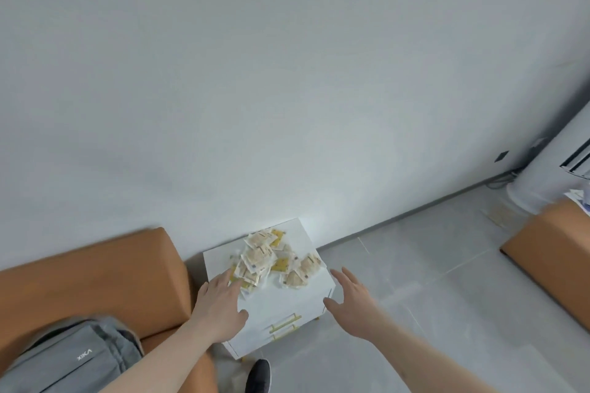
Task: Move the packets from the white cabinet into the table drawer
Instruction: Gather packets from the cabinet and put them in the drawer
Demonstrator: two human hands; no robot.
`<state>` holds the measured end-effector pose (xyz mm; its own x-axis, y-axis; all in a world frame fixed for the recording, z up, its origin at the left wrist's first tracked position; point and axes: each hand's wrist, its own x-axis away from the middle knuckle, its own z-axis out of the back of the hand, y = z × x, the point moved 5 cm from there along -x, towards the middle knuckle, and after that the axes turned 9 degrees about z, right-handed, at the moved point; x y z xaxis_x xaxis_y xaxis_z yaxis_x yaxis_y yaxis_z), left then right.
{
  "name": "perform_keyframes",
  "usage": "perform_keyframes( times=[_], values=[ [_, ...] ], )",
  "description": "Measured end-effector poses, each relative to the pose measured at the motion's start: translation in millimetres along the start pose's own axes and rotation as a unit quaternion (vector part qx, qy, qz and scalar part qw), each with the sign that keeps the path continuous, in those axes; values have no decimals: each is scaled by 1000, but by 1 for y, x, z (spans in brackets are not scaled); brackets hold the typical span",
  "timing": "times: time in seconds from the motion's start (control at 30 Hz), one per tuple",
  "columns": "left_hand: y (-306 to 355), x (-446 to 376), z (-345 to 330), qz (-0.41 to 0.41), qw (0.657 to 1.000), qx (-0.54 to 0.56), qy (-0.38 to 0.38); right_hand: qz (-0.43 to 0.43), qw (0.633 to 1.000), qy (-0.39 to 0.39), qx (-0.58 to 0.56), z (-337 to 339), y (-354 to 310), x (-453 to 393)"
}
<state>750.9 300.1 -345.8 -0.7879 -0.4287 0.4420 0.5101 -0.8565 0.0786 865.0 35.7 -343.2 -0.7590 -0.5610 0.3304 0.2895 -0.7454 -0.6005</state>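
Packets (271, 260) heaped on the white cabinet (284, 303) — between both hands, left hand (220, 303) touching, right hand (349, 300) apart — fingers spread.

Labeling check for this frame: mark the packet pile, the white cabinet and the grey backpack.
packet pile (271, 260): head view, on the middle of the heap.
white cabinet (284, 300): head view, on the bare top in front of the pile.
grey backpack (73, 357): head view, on its front panel near the logo.
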Motion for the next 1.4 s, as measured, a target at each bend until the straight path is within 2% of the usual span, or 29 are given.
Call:
perform_keyframes(
  times=[0.17, 0.37, 0.53, 0.7, 0.8, 0.93, 1.2, 1.3, 1.4],
  values=[
    [-12, -109, -9, -30, 997, -31, -57, -56, 998, -9, -22, -22, 3, -81],
    [-7, -219, -49, -48, 994, -39, -92, -85, 995, -39, -43, -59, 22, -164],
    [7, -304, -107, -47, 995, -28, -87, -122, 990, -50, -51, -104, 70, -236],
    [8, -365, -173, -26, 996, -40, -81, -148, 987, -20, -58, -148, 123, -293],
    [4, -382, -205, -24, 997, -39, -64, -159, 986, 8, -56, -165, 149, -318],
    [-4, -388, -224, -46, 999, 3, 19, -195, 979, 22, -57, -182, 181, -341],
    [-21, -374, -202, -144, 981, 104, 73, -241, 969, 21, -40, -198, 212, -373],
    [-35, -365, -190, -142, 974, 157, 85, -256, 966, 26, -11, -203, 214, -375],
    [-47, -361, -177, -83, 959, 262, 68, -279, 959, 56, 3, -199, 218, -373]
  ],
)
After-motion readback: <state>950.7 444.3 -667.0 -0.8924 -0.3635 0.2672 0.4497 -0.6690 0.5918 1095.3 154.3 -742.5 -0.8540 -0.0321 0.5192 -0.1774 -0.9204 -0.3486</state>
